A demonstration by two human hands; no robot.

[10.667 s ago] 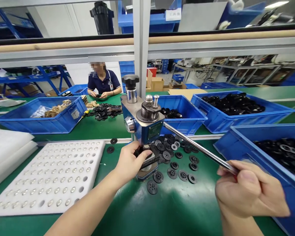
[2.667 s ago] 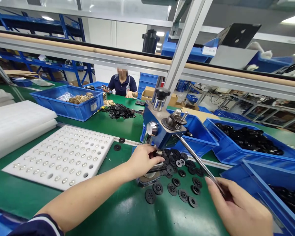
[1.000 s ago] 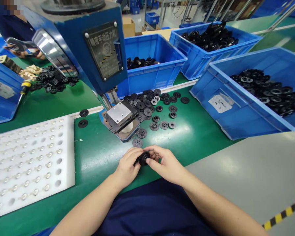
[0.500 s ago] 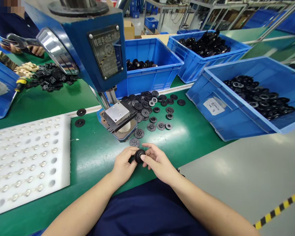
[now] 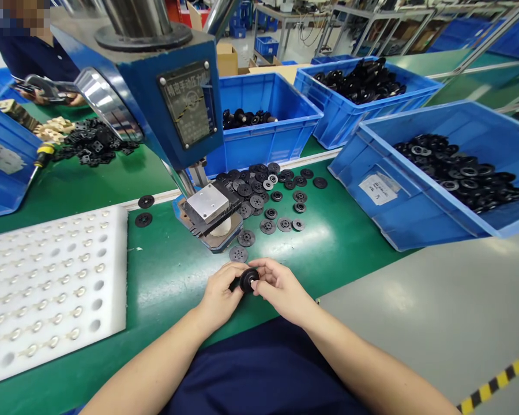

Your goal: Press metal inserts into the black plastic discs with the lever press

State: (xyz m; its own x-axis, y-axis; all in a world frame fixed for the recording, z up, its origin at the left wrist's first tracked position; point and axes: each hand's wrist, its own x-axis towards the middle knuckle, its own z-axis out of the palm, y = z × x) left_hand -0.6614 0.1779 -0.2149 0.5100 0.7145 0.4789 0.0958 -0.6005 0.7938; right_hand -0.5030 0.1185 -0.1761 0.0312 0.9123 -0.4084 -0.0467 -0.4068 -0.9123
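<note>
Both hands meet at the near edge of the green bench. My left hand (image 5: 219, 293) and my right hand (image 5: 281, 288) pinch one small black round part (image 5: 248, 279) between their fingertips, just above the mat. Directly behind it lies a loose black disc (image 5: 238, 253). Beyond that stands the blue hand press (image 5: 173, 98) with its metal block and toothed fixture (image 5: 207, 206) at the base. Several more black discs (image 5: 268, 193) are scattered to the right of the fixture.
A white foam tray (image 5: 47, 282) with rows of small metal pieces lies at left. Blue bins of black parts stand behind (image 5: 263, 124) and at right (image 5: 436, 173), (image 5: 367, 86). Another person's hands (image 5: 47, 92) work across the bench at far left. Grey floor (image 5: 436, 311) shows at right.
Earlier my left hand was at the press base and my right on its lever. Now both hold the black part at the bench edge; in the last second they only shifted slightly.
</note>
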